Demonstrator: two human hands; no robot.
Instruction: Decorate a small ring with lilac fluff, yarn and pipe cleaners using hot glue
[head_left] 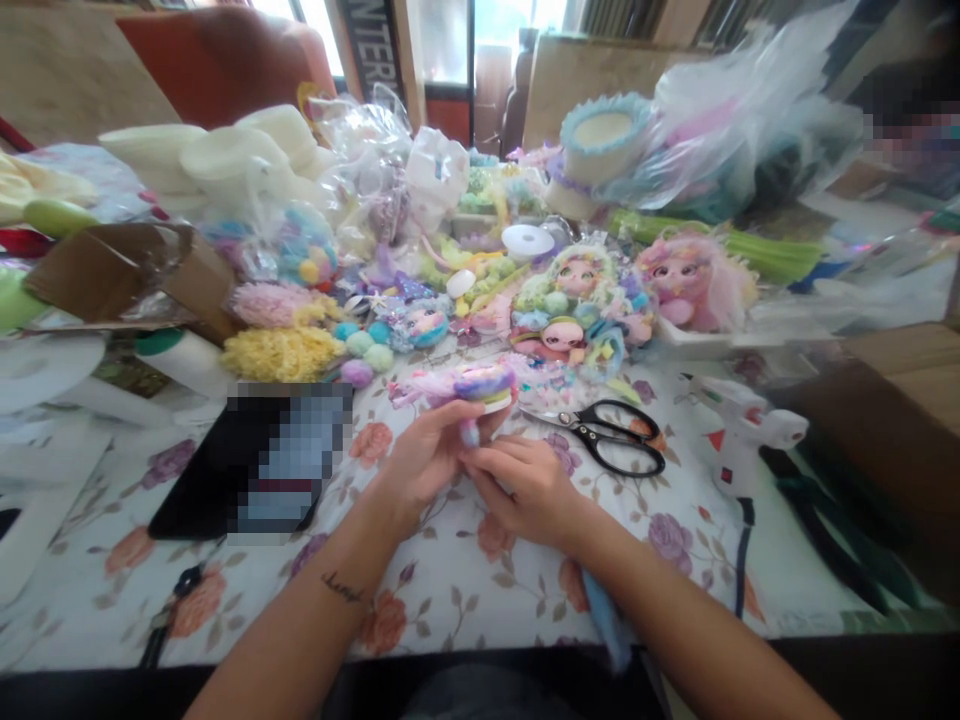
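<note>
My left hand (429, 455) is closed around a small fluffy piece (486, 382) in pastel purple, pink and yellow-green, with a white lower edge. A pinkish-blue tuft (469, 433) shows by the left thumb, close to the fingertips of my right hand (525, 485). The right fingers are bent and pressed together beside the left palm; what they pinch is hidden. From under my right forearm a light blue strip of soft material (604, 615) hangs toward the table edge. Black-handled scissors (611, 437) lie partly open just right of the hands, blades pointing at the piece.
A tablet (202, 470) lies left on the flowered tablecloth (442, 610). A white glue gun (739, 430) stands at right. Behind are doll heads with pastel hair (577, 275), pompoms (367, 345), yellow yarn (281, 352), a ribbon spool (527, 240), a cardboard box (142, 270) and plastic bags (720, 130).
</note>
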